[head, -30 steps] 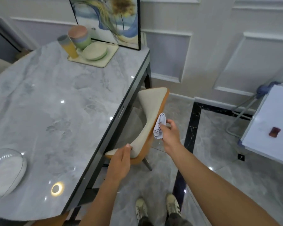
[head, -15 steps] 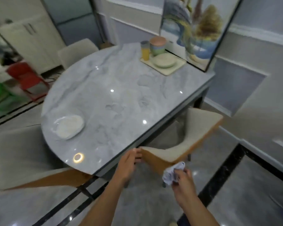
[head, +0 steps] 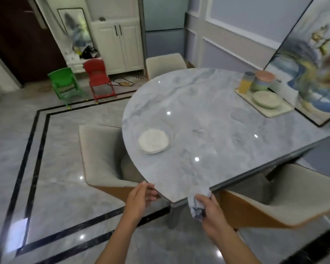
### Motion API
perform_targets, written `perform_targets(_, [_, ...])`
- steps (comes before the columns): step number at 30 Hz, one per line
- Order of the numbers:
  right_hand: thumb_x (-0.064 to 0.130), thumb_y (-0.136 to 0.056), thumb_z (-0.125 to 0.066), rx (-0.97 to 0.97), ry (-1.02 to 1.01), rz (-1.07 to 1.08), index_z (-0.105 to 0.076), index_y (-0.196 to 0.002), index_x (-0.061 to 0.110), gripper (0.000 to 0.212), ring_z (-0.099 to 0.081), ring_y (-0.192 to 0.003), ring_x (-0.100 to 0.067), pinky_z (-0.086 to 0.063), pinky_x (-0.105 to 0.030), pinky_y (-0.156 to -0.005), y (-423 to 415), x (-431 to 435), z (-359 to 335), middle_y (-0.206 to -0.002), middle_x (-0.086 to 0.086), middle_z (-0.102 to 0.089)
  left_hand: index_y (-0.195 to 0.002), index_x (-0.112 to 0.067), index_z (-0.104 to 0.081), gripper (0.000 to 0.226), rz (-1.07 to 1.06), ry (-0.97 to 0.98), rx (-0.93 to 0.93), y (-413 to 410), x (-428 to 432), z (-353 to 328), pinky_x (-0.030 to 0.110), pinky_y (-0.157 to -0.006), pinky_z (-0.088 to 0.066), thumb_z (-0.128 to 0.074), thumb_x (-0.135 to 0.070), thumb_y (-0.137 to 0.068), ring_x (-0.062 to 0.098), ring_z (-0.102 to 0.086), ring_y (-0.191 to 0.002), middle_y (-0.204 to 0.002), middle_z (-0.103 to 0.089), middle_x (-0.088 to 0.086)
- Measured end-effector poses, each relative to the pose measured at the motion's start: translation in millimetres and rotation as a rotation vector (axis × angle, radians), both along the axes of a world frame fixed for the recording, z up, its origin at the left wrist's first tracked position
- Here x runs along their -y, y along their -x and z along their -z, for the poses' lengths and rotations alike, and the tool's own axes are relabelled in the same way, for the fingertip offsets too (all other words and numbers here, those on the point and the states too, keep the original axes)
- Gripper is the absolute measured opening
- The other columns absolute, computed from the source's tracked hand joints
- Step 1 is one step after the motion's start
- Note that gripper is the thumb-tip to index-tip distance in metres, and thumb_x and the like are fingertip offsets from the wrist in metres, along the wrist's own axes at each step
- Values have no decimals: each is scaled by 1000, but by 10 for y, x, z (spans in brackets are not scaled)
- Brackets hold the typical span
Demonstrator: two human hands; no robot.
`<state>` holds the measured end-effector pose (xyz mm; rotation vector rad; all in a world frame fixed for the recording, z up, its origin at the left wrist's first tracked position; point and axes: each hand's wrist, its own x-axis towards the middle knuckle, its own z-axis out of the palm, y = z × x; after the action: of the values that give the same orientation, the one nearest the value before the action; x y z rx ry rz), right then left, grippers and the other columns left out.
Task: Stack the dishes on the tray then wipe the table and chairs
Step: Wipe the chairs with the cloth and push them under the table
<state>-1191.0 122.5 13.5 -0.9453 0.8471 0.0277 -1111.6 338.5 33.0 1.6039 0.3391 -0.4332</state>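
My right hand grips a crumpled pale cloth at the near edge of the grey marble table. My left hand hangs beside the table edge, fingers loosely curled, holding nothing. A beige chair with an orange shell is tucked in on the right, another on the left. At the table's far right a cream tray carries a plate, stacked bowls and a yellow cup. A glass bowl with white contents stands on the table.
A third beige chair stands at the table's far side. A large framed painting leans on the wall over the table's right end. Small green and red chairs stand by white cabinets. Open tiled floor lies to the left.
The view has swung left from the right chair toward the table's round end. My left hand has let go of the chair's back. The cloth stays in my right hand.
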Motion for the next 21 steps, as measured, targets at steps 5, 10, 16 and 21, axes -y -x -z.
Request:
perform_targets(5, [2,-92,-72,70,182,-105,-66,-110,10,20,-74,-91,-38,-63,-51,-68,-639,-491,-226,-108,-17,-75,-100,-4,-75,46,-81,5,12,-391,-519,-86,39,-77,-55,-39,-32,-112,31,-69,-78,-94,-76,23])
perform_targets(10, [4,-92,-74,95,370,-172,-64,-87,17,17,-73,-90,-30,-62,-51,-86,-1261,-469,-383,-80,5,-74,-103,-7,-73,41,-64,6,-11,-929,-569,-40,37,-76,-54,-42,-32,-111,27,-69,-81,-97,-75,17])
perform_targets(16, [9,-86,-68,-13,463,-193,-68,-84,13,4,-69,-82,-36,-59,-52,-77,-2357,-156,-162,-88,-12,-70,-105,-10,-68,28,-78,-42,-41,-1705,-484,182,37,-74,-53,-45,-26,-109,22,-68,-82,-101,-71,14])
perform_targets(21, [11,-89,-66,-48,632,-373,-61,-100,14,13,-60,-77,-20,-47,-31,-68,-3226,-318,103,-84,-1,-63,-113,-18,-61,17,-71,-152,-87,-2332,-397,327,45,-92,-58,-56,-32,-106,18,-67,-95,-111,-66,6])
